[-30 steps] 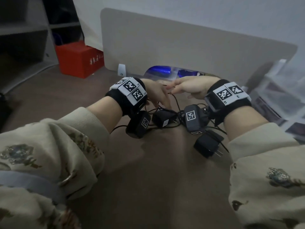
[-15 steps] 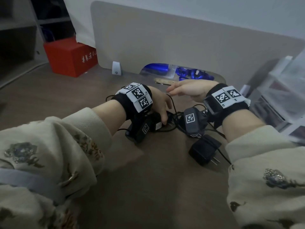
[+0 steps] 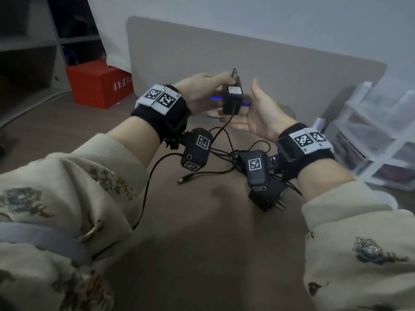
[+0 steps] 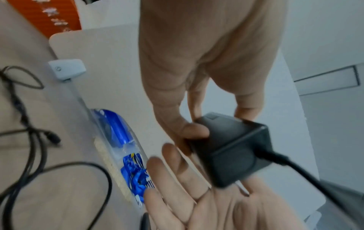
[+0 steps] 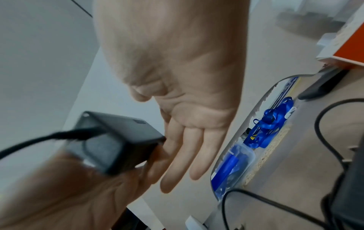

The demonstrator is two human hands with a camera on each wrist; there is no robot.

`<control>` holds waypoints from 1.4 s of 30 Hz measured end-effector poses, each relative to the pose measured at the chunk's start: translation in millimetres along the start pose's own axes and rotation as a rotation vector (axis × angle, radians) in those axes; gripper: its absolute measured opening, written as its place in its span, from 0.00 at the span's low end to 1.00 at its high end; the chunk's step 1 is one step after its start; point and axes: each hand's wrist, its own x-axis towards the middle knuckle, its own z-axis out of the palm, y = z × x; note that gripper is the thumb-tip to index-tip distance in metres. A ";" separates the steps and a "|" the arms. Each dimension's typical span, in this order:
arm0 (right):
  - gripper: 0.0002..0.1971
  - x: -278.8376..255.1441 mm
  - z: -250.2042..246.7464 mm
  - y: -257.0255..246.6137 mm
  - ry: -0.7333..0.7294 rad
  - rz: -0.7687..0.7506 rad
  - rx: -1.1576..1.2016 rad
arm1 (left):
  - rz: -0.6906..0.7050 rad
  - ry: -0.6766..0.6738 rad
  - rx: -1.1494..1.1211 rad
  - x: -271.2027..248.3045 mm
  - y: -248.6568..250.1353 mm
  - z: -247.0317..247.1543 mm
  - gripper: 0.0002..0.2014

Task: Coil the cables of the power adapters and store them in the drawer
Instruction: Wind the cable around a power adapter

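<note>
My left hand [image 3: 221, 90] grips a black power adapter [image 3: 232, 98] and holds it above the desk, prongs pointing up. Its cable [image 3: 221, 131] hangs down into a tangle of black cables [image 3: 224, 151] on the desk. My right hand [image 3: 244, 113] lies palm up beside and under the adapter with straight fingers [image 5: 187, 147] and holds nothing. In the left wrist view my thumb and fingers pinch the adapter [image 4: 232, 147]. A second adapter [image 3: 267, 198] lies on the desk by my right wrist. A loose barrel plug [image 3: 183, 180] lies in front.
A clear plastic drawer unit [image 3: 370, 135] stands at the right. A grey divider panel [image 3: 247, 63] closes the back of the desk, with blue items [image 4: 118, 132] in the gap below it. A red box [image 3: 98, 84] sits at the back left.
My left hand has picked one adapter out of the pile and lifted it off the desk. My right hand has turned palm up beside it.
</note>
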 end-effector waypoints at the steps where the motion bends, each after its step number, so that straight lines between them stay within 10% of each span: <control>1: 0.38 -4.2 3.9 0.1 0.002 -0.003 0.014 | 0.021 0.047 -0.051 0.1 -2.8 1.1 0.05; 9: 0.24 -33.2 34.5 12.9 0.104 -0.016 0.064 | 0.081 0.313 -0.207 -28.8 -15.8 8.0 0.05; 20: 0.22 -48.1 52.1 6.1 0.140 -0.001 -0.133 | -0.114 0.213 -0.079 -87.0 -34.9 -5.7 0.14; 32: 0.22 -3.3 75.9 25.4 0.274 -0.180 0.161 | -0.129 0.415 -0.200 -69.8 -47.1 -25.6 0.24; 42: 0.13 -1.7 78.0 36.2 0.422 -0.291 0.233 | -0.146 0.331 -0.385 -64.6 -51.3 -20.4 0.25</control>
